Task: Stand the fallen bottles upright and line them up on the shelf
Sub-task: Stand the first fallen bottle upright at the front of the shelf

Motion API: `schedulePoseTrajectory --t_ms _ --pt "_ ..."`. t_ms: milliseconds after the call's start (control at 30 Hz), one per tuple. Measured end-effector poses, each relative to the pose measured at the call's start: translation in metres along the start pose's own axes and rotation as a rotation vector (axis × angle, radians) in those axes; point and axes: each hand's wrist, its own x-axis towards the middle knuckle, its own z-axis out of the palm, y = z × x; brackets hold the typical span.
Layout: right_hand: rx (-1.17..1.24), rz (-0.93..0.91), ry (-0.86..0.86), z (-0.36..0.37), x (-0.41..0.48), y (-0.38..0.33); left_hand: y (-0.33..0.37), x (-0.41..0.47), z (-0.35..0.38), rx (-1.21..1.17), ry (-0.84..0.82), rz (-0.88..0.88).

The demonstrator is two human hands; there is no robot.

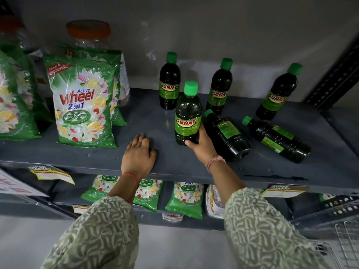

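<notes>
Several dark Sunny bottles with green caps are on the grey shelf [151,117]. My right hand [202,145] grips the base of an upright bottle [187,115] near the shelf's middle. Three more stand behind: one at the back left [169,82], one behind the held bottle [219,88], one at the far right [277,94]. Two lie on their sides with caps pointing back-left: one [227,135] right beside my right hand, another [277,139] further right. My left hand [138,156] rests flat on the shelf's front, palm down, holding nothing.
Green Wheel detergent bags [83,103] stand at the shelf's left, with orange-lidded jars [88,32] behind them. More detergent bags [184,199] lie on the lower shelf. A perforated upright post [334,78] bounds the right side. A wire basket [347,243] sits at bottom right.
</notes>
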Motion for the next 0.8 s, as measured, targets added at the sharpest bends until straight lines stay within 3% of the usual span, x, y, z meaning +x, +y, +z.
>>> schedulePoseTrajectory --t_ms 200,500,800 --pt "-0.037 -0.037 0.198 0.008 -0.005 -0.004 -0.001 0.002 0.003 0.001 0.011 0.007" --pt "-0.071 0.002 0.135 0.005 -0.012 -0.010 -0.003 0.003 0.005 0.004 0.018 0.044" --pt "-0.141 0.026 0.128 0.006 -0.027 -0.012 -0.004 0.008 0.008 0.139 -0.102 0.088"
